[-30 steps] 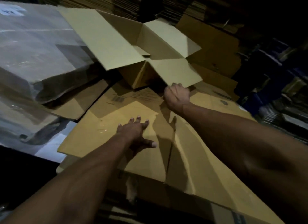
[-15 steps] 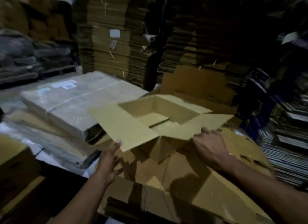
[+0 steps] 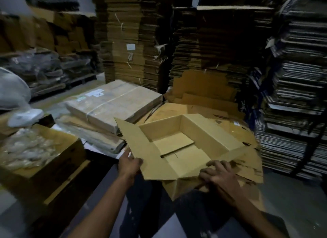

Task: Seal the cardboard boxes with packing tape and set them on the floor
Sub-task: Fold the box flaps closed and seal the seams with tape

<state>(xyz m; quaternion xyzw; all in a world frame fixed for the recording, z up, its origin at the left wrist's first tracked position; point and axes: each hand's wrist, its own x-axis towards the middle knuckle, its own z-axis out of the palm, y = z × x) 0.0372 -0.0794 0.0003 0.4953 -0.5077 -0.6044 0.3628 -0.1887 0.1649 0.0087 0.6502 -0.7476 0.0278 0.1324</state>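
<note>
Right hand [image 3: 218,175]: fingers curled over the near flap of the open box [image 3: 185,145].
Left hand [image 3: 130,164]: grips the box's big left flap at its edge.
Box: held up between both hands, flaps spread, over flattened cardboard [image 3: 230,128].
Left of box: wrapped bundle [image 3: 113,105].
Behind box: tall carton stacks [image 3: 127,34].

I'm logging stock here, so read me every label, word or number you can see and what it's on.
No text is legible.
White labels on the wrapped bundle: too blurred to read.
White tag on the stack of flat cardboard: too small.
Dark print on the flattened cardboard behind the open box: blurred.
</note>
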